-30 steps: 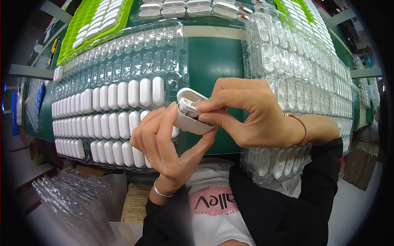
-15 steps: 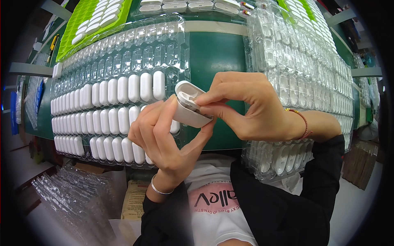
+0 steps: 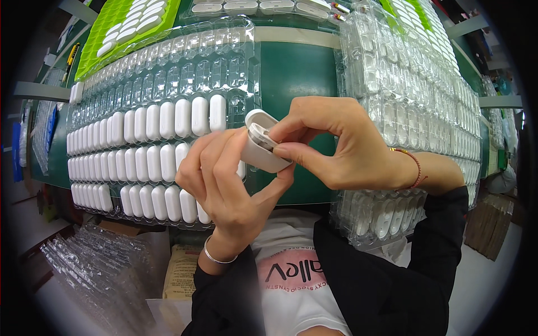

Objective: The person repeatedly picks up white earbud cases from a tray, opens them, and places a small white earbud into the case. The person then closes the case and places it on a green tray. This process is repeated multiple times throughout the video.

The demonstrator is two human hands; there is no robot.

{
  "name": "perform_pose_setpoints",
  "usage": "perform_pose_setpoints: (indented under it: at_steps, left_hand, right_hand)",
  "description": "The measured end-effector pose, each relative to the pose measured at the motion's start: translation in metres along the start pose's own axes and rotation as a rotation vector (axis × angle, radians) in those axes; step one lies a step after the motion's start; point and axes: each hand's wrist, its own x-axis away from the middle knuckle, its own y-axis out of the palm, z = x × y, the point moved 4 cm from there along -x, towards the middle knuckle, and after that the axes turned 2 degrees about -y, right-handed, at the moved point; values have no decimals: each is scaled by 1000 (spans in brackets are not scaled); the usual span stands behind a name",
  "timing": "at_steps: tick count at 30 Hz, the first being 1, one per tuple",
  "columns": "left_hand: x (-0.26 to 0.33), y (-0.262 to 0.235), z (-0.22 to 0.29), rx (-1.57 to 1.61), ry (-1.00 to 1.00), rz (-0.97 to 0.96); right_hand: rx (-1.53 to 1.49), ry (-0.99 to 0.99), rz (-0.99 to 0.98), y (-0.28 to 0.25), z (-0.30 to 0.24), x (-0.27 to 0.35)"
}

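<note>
My left hand grips a small white earbud charging case between thumb and fingers, its hinged lid tipped back. At the case's mouth is a white inner insert, partly inside it. The thumb and forefinger of my right hand pinch this insert at its right side. Those fingertips hide part of the insert and the opening. Left of my hands, closed white cases lie in rows in a clear plastic tray.
Stacked clear trays of white parts stand to the right on the green table. Green trays with white pieces lie at the far left and far right. Bundled clear trays are low on the left, beside a tan bag.
The case has shifted slightly to the right within my left hand's grip. The insert appears to sit a little deeper in its mouth. My right hand still pinches it.
</note>
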Motion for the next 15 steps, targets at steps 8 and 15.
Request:
perform_pose_setpoints:
  at_steps: [8,15]
  left_hand:
    - [4,1,-2,58,36,100]
    - [7,1,-2,13,35,85]
  right_hand:
    - [202,-189,35,4,-10,4]
    - [229,-222,22,4,-7,0]
